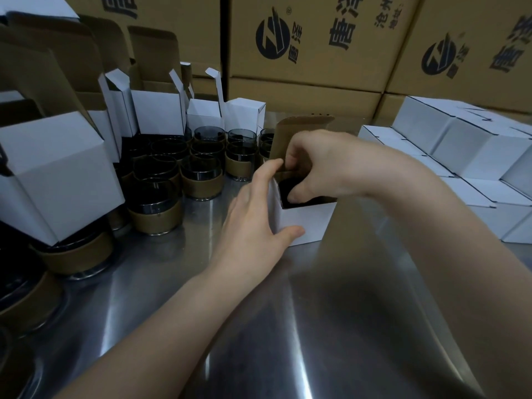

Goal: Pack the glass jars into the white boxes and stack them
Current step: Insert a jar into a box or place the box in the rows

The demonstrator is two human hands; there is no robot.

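Observation:
An open white box (pixel 305 223) stands on the steel table in the middle, its brown-lined lid flap (pixel 302 131) upright. A dark glass jar (pixel 290 188) sits inside it, mostly hidden. My left hand (pixel 256 214) holds the box by its left side, thumb on the front face and a finger up at the rim. My right hand (pixel 311 165) reaches over the box's top with its fingers curled down onto a side flap and the jar. Several dark glass jars with brown bands (pixel 201 180) stand in a cluster to the left.
Several open white boxes (pixel 157 110) stand behind and left of the jars, one large (pixel 57 174) at the near left. Closed white boxes (pixel 460 148) are stacked at the right. Big printed brown cartons (pixel 316 53) wall off the back. Bare steel table (pixel 288 326) lies in front.

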